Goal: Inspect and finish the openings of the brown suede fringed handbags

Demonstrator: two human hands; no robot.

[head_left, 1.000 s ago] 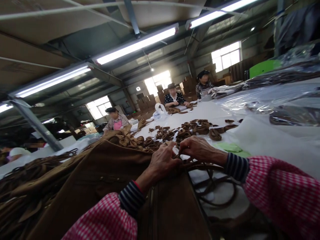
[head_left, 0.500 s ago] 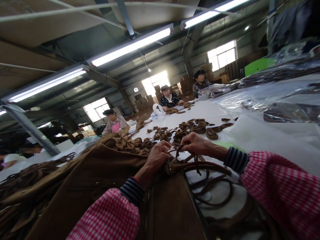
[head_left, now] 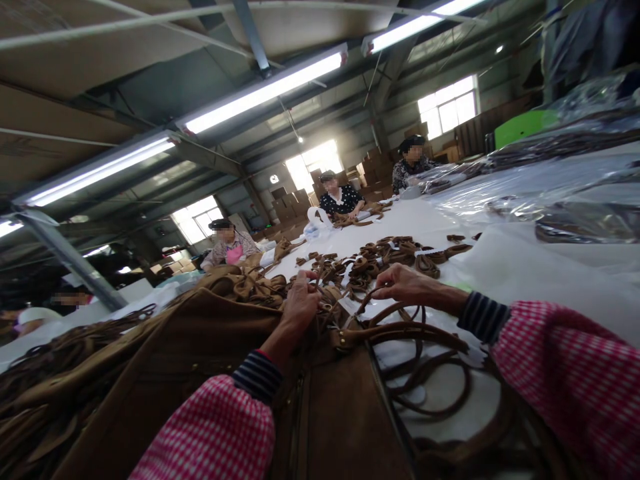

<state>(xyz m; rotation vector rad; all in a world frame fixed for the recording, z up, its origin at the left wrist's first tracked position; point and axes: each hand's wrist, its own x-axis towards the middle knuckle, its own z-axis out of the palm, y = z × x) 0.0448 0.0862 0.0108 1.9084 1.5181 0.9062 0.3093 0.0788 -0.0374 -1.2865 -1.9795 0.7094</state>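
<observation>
A brown bag (head_left: 345, 413) with a zip lies in front of me. Its curved handle (head_left: 415, 331) extends right from a metal-fitted tab. Above the bag's top edge, my right hand (head_left: 407, 285) pinches a thin brown strap (head_left: 366, 303) between thumb and fingers. My left hand (head_left: 301, 303) is closed at the left of that spot, with a thin brown strip at its fingertips; whether it is the same strap I cannot tell. A small white tag (head_left: 349, 305) shows between the hands. Loose brown straps (head_left: 463, 393) loop beside the bag.
Bundled brown straps (head_left: 370, 260) lie on the white table (head_left: 405, 220) beyond my hands. More brown bags (head_left: 240, 283) are piled at left. Plastic-wrapped goods (head_left: 590, 220) cover the right side. Several co-workers sit across the table, one in a dotted top (head_left: 340, 200).
My hands have moved apart: the left shifted left, the right slightly right. The strap and white tag between them show more plainly now.
</observation>
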